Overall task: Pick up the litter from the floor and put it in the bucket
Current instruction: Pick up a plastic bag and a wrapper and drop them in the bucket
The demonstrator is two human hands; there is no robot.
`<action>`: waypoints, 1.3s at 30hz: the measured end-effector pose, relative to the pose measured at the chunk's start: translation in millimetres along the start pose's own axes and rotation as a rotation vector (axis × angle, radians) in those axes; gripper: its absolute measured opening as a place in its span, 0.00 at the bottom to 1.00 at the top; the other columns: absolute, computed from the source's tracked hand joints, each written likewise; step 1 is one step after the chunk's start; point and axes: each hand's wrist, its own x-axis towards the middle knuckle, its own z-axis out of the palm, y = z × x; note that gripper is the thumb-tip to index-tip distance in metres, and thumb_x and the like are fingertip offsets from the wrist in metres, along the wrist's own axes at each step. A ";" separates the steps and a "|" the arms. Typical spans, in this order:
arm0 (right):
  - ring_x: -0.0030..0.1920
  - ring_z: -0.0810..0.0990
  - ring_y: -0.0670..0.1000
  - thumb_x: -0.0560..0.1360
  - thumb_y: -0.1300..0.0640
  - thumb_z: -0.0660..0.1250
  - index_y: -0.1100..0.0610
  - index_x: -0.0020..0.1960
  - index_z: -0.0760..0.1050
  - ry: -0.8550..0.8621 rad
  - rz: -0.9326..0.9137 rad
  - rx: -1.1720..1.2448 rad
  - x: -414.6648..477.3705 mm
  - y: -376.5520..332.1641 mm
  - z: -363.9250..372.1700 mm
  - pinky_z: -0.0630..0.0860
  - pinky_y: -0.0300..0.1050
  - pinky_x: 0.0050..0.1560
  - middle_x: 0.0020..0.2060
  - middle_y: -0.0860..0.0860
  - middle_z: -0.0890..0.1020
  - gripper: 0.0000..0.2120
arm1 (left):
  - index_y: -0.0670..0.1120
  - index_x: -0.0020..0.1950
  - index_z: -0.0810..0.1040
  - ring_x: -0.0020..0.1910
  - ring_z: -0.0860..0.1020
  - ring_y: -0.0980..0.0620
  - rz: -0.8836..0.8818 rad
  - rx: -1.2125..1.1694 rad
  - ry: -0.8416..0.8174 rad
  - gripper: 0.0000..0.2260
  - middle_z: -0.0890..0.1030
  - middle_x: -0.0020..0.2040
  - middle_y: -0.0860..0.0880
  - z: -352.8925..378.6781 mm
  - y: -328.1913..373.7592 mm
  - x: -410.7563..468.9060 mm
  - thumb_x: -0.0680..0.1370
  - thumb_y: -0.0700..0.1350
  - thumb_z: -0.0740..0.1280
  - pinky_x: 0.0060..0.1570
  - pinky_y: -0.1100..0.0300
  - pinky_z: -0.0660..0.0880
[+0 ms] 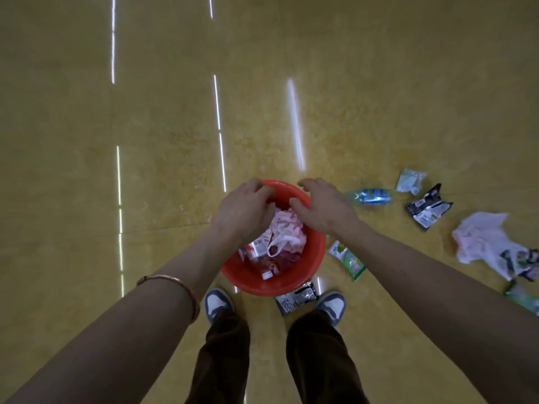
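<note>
A red bucket [316,258] stands on the floor just ahead of my feet. It holds a crumpled white and pink plastic bag [287,230] on top of small cartons and wrappers. Both of my hands hover over its far half. My left hand [243,209] has its fingers curled down beside the bag near the far rim; the back of the hand hides whether they hold anything. My right hand [323,205] is spread with relaxed fingers above the bag and holds nothing.
Litter lies on the yellow floor to the right: a clear bottle with a blue label [370,196], a pale packet [411,180], a black wrapper [428,208], a white plastic bag [484,240], a green packet [348,260]. Another wrapper [296,300] lies between my shoes.
</note>
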 end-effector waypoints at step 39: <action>0.56 0.75 0.47 0.75 0.36 0.57 0.50 0.70 0.66 1.072 0.789 0.320 -580.5 -106.2 -221.7 0.71 0.42 0.50 0.61 0.47 0.75 0.28 | 0.52 0.68 0.68 0.67 0.64 0.53 1.189 -0.070 -0.155 0.19 0.65 0.66 0.52 -286.7 320.9 -270.2 0.78 0.53 0.63 0.65 0.59 0.63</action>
